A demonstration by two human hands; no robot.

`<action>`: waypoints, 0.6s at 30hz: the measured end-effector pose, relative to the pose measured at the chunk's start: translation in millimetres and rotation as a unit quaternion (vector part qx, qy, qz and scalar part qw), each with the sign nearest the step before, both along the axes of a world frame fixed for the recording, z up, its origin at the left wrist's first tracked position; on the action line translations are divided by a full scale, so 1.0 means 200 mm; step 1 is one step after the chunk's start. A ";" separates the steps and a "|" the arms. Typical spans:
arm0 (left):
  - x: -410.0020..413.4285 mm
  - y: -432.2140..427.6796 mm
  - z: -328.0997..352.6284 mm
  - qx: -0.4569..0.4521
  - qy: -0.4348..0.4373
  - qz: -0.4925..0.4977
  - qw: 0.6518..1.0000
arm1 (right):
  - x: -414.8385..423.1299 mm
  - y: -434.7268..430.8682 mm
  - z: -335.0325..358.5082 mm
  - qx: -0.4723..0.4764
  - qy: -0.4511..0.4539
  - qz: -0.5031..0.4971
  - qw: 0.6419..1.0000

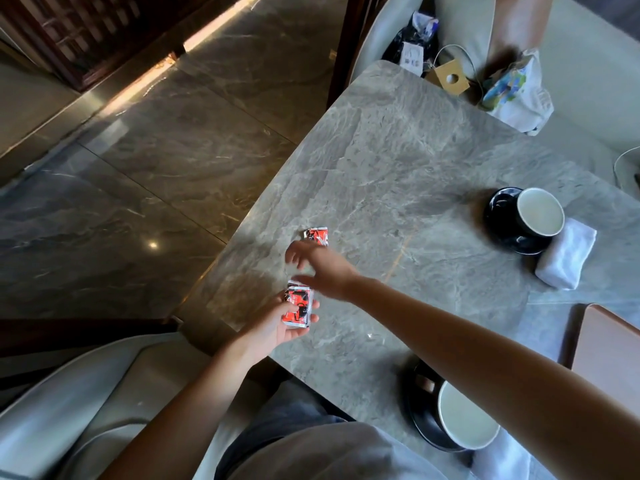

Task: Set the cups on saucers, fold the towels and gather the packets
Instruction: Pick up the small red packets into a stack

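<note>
Over the table (398, 161), left hand (273, 329) grips packets (298, 306) (right hand (325, 271) open).

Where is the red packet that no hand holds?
In the head view, the red packet lies on the table near its left edge, just beyond the right hand; the left hand holds other packets nearer the person.
</note>
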State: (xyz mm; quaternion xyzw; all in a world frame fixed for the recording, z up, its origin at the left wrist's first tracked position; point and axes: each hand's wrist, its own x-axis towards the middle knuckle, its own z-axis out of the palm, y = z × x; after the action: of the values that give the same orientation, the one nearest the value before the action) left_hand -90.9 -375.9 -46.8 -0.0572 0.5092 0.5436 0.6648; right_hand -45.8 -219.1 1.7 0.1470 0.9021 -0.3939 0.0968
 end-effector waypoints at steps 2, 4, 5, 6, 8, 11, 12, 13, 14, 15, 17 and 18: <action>0.00 -0.01 0.00 0.002 0.002 0.011 1.000 | -0.04 0.08 -0.05 0.019 0.022 -0.127 0.991; -0.01 -0.02 0.02 0.005 -0.005 0.026 1.000 | -0.08 0.15 -0.09 0.064 -0.007 -0.194 0.979; -0.01 -0.02 0.02 0.007 -0.012 0.034 0.999 | -0.10 0.18 -0.11 0.088 -0.041 -0.194 0.976; -0.02 -0.03 0.03 0.009 -0.015 0.042 0.999 | -0.11 0.20 -0.14 0.107 -0.077 -0.184 0.974; -0.04 -0.04 0.04 0.014 -0.009 0.052 0.998 | -0.13 0.21 -0.17 0.133 -0.120 -0.165 0.970; -0.06 -0.05 0.03 0.007 -0.002 0.062 0.998 | -0.11 0.20 -0.21 0.152 -0.100 -0.170 0.969; -0.06 -0.05 0.03 -0.001 -0.005 0.066 0.998 | -0.09 0.19 -0.21 0.157 -0.095 -0.171 0.968; -0.06 -0.04 0.02 -0.008 -0.011 0.070 0.997 | -0.07 0.19 -0.22 0.156 -0.092 -0.177 0.967; -0.06 -0.04 0.02 -0.013 -0.018 0.074 0.997 | -0.05 0.18 -0.22 0.139 -0.089 -0.192 0.967; -0.07 -0.03 0.02 -0.017 -0.024 0.075 0.997 | -0.02 0.18 -0.23 0.104 -0.081 -0.221 0.966; -0.07 -0.02 0.03 -0.017 -0.035 0.079 0.996 | 0.03 0.17 -0.21 0.010 -0.044 -0.302 0.952; -0.08 -0.02 0.03 -0.012 -0.044 0.084 0.995 | 0.04 0.17 -0.19 -0.039 -0.024 -0.335 0.941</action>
State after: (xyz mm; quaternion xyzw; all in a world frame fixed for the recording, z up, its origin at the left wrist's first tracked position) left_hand -106.7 -379.8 -40.5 -0.1312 0.4791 0.5882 0.6381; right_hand -36.8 -184.7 -36.1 0.4462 0.7820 -0.4351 -0.0133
